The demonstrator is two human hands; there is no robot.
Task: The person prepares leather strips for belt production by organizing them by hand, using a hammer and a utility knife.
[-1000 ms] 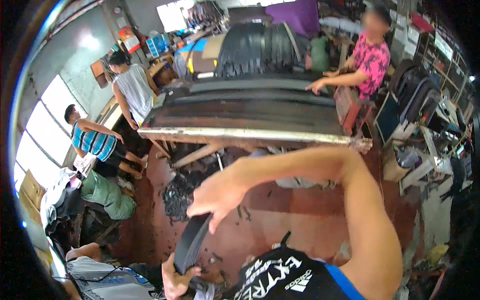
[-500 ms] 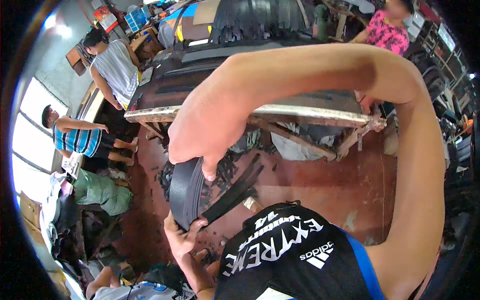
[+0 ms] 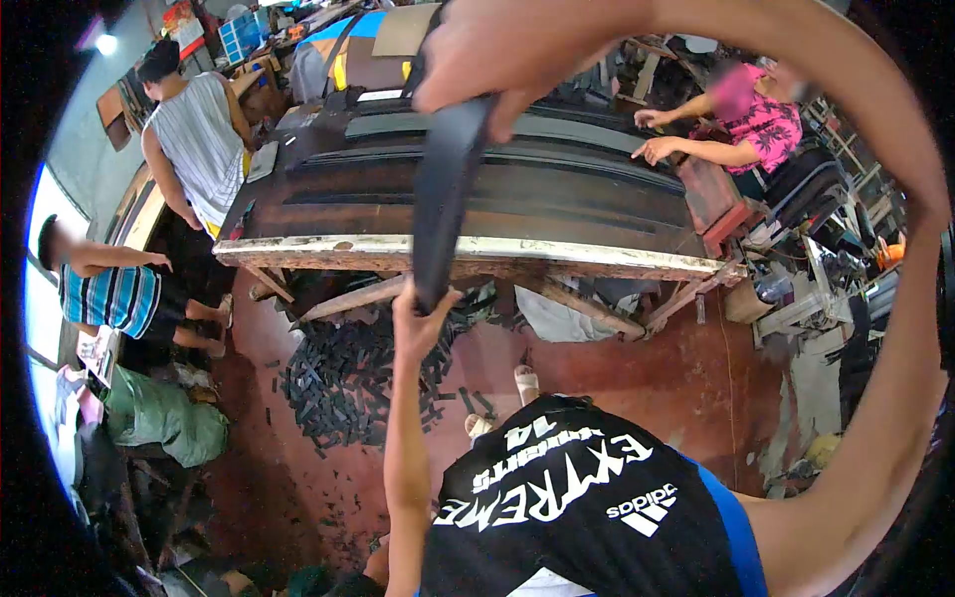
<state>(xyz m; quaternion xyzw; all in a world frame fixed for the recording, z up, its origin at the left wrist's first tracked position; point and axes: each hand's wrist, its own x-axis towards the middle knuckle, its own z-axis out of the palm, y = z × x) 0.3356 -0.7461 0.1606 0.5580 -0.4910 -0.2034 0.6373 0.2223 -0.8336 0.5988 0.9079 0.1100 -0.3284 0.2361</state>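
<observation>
A bundle of flat black strips (image 3: 443,194) stands nearly upright in front of the table, blurred by motion. My right hand (image 3: 532,55), raised at the top of the view, is closed around its upper end. Lower down, my left hand (image 3: 420,323) holds the bottom end between thumb and fingers. Behind the bundle is a long worktable (image 3: 368,244) with a pale, worn front edge. Long dark strips (image 3: 388,159) lie across its top.
A heap of short black offcuts (image 3: 348,383) covers the red floor below. A person in pink (image 3: 766,124) reaches over the table's right end. Two people, in a white striped top (image 3: 204,134) and a blue striped top (image 3: 129,294), are at left. A green sack (image 3: 164,413) sits below them.
Both my hands have risen with the bundle, from over the floor to in front of the table. The loose strip ends that trailed toward my body no longer show there. The offcut heap is now more visible.
</observation>
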